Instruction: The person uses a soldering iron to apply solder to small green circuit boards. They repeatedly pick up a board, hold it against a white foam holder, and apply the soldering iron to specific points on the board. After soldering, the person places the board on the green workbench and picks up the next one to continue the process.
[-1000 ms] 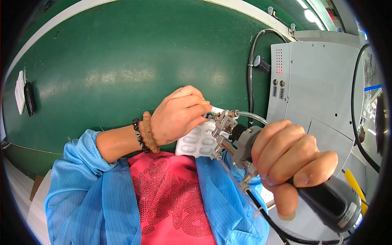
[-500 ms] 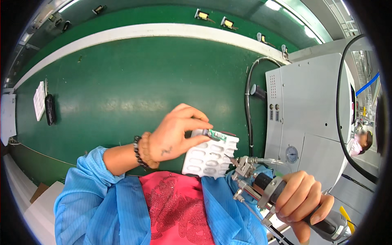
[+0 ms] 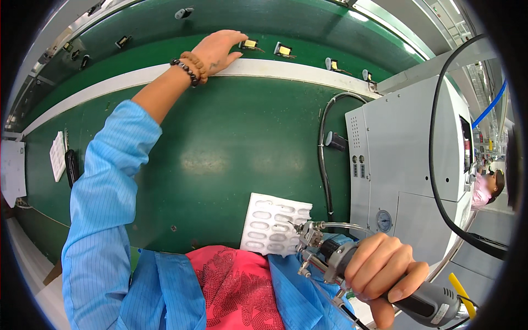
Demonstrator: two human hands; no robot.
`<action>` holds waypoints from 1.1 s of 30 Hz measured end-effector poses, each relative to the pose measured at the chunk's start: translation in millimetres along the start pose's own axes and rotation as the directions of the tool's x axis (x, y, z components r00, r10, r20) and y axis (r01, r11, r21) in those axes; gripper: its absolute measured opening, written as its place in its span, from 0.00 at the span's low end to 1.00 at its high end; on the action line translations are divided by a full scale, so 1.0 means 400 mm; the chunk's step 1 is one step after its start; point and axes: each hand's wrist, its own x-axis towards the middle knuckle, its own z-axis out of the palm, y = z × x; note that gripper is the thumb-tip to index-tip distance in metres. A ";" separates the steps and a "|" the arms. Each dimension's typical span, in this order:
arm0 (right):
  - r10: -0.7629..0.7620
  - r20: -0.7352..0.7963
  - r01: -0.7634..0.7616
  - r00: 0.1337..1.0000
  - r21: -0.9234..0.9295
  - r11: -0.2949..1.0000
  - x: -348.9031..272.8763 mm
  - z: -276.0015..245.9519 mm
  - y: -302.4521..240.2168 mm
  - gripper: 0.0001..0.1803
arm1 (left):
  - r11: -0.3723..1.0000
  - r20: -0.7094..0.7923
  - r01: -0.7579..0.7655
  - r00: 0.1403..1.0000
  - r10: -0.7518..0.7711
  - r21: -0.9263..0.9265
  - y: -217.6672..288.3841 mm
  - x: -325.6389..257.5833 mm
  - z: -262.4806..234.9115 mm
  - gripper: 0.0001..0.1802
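Observation:
My left hand (image 3: 217, 50) stretches over the white ledge to the far green belt, thumb and fingers apart. Its fingertips are at the near end of a small part with a yellow block (image 3: 249, 44); whether they touch it I cannot tell. My right hand (image 3: 385, 269) is wrapped round a black-and-grey powered screwdriver (image 3: 426, 302) with a metal head and clear tube. The tip of that tool points left, over the right side of a white tray (image 3: 263, 220) with rows of oval pockets. This tray lies on the green table close to my body.
Several similar parts, one being a yellow-block part (image 3: 284, 50), sit along the belt. A grey machine cabinet (image 3: 401, 159) with a gauge stands on the right, a black hose (image 3: 323, 148) beside it. Another white tray (image 3: 58, 157) and a black object (image 3: 72, 168) lie far left.
My left hand has moved from the tray, where it held a small green-labelled part, up and away to the belt. That part no longer shows in it. My right hand still grips the screwdriver.

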 end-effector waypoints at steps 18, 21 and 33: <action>0.008 -0.034 -0.009 0.999 -0.043 0.999 -0.040 -0.011 -0.010 0.24 | 0.790 0.015 0.060 0.998 -0.065 -0.610 0.425 -0.222 -0.168 0.13; 0.030 0.018 -0.030 0.999 0.007 1.000 -0.024 0.001 -0.011 0.22 | 0.679 0.139 0.190 0.982 -0.129 -0.709 0.553 -0.336 -0.187 0.14; 0.003 -0.012 -0.003 1.000 -0.028 1.000 -0.038 0.003 0.003 0.24 | 0.715 0.007 0.059 0.997 -0.076 -0.697 0.671 -0.403 -0.126 0.14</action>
